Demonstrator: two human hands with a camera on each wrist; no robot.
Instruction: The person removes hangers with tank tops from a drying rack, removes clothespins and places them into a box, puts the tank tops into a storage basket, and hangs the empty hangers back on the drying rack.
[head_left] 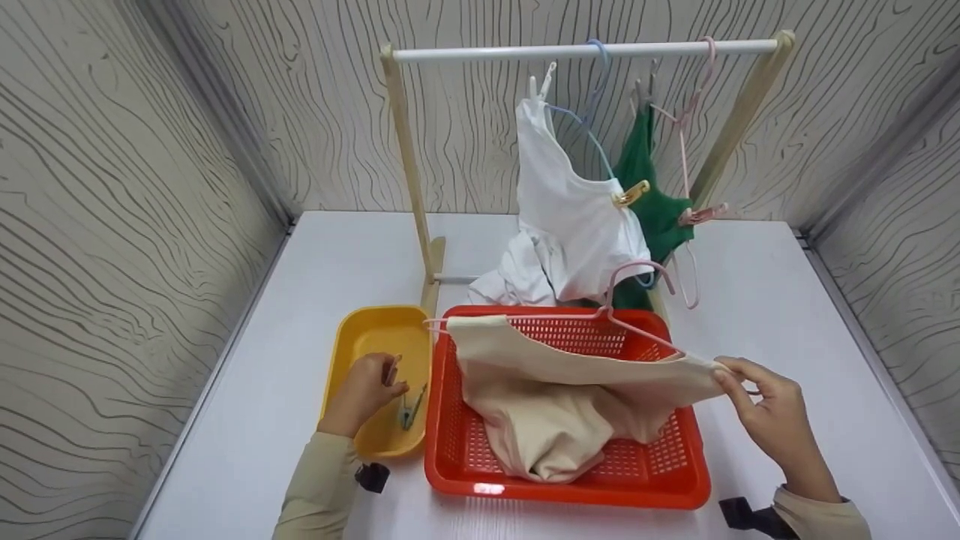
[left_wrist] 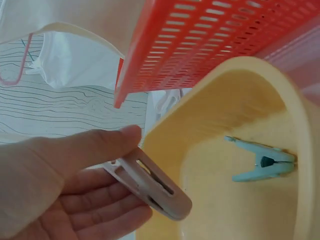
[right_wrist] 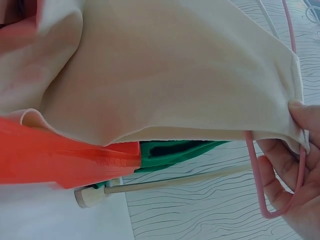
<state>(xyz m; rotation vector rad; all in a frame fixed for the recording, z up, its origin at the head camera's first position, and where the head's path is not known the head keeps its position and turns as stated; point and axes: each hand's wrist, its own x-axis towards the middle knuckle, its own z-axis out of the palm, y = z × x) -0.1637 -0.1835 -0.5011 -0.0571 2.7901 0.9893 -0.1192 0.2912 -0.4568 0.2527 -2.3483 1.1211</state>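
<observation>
Over the yellow tray [head_left: 341, 352], my left hand [head_left: 369, 394] pinches a pale pinkish clothespin [left_wrist: 157, 187] between thumb and fingers. A pale green clothespin [left_wrist: 265, 162] lies in that tray. My right hand [head_left: 772, 409] grips the right shoulder of a beige sleeveless top [head_left: 555, 375] together with the end of a pink hanger [right_wrist: 256, 175] inside it. The top's left shoulder drapes over the hanger's other end, and no clothespin shows there. Its lower part lies bunched in a red basket [head_left: 570, 491].
Behind the basket stands a rack with a white bar [head_left: 495, 53] and wooden legs. From it hang a white top [head_left: 562, 172] on a blue hanger and a green top [head_left: 656, 202] on a pink hanger, both held by clothespins. Patterned panels enclose the white table [head_left: 802, 322].
</observation>
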